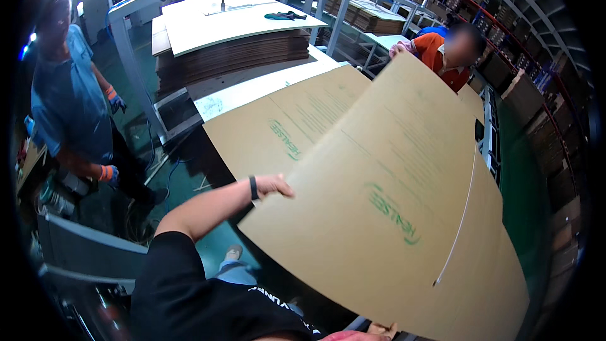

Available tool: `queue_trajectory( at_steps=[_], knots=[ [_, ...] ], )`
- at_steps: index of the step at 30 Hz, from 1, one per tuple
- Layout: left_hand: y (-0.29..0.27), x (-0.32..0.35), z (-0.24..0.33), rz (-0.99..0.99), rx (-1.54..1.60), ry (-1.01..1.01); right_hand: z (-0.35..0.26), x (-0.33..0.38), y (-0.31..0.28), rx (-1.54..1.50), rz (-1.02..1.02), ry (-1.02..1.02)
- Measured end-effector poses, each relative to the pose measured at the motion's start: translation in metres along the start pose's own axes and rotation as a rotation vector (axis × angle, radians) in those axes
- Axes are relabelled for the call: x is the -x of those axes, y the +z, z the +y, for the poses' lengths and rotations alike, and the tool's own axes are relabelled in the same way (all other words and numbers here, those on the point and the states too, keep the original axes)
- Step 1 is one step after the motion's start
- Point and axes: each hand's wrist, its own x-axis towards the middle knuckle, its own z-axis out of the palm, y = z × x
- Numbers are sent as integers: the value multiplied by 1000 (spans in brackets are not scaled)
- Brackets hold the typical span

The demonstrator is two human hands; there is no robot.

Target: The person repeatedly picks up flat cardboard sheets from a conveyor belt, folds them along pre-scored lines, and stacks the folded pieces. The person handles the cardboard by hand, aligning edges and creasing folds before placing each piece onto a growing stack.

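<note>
A large brown cardboard sheet point(334, 215) with green print is lifted and tilted in front of me. My left hand point(275, 186) is closed on its left edge, a dark band round the wrist. Only part of my right hand point(358, 336) shows at the bottom of the picture, closed at the sheet's near edge; most of its fingers are hidden. Beneath the raised sheet lies a second printed cardboard sheet point(252, 129), partly covered. At the far corner a co-worker in orange point(430, 50) has a hand point(399, 48) on the lifted sheet.
A stack of brown boards point(233, 60) with a white board on top stands behind, inside a grey metal frame point(123, 50). Another person in a blue shirt point(69, 95) and orange-and-blue gloves stands at left. A thin white cord point(464, 208) lies across the lifted sheet.
</note>
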Motion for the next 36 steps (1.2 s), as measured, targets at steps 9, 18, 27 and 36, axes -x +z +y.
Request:
queue_trajectory(
  at_steps=[9,18,27,36],
  knots=[
    [-285,61,132,1181,-1733,419,145,172,281,70,-588,406],
    [-123,-2,-109,-299,-1507,738,294,158,372,387,-731,604],
    [-123,-36,-103,-118,-1717,1116,144,37,90,998,504,-842],
    [-144,-60,-83,-481,-1662,918,43,-60,-70,-12,262,-156]
  ],
)
